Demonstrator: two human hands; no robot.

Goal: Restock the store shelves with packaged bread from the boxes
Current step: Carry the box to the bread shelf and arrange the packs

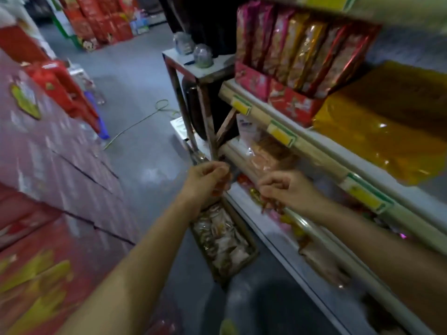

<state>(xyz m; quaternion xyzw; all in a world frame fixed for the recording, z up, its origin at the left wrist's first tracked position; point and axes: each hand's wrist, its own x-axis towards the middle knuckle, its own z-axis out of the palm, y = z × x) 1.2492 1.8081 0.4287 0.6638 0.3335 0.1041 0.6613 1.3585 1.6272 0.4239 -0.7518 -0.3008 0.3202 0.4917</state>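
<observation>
Both bare forearms reached up from the bottom of the frame toward its middle. The left forearm ran from the lower left up to the left hand (206,176), just left of centre. Its fingers (217,166) were curled in, knuckles upward, and seemed to pinch something small and reddish, too blurred to name. The right forearm came in from the lower right edge, slanting up and left to the right hand (284,189), just right of centre and a little lower. That hand was also curled, thumb side up, its fingertips closed on a small blurred item. The two hands were near each other, not touching.
</observation>
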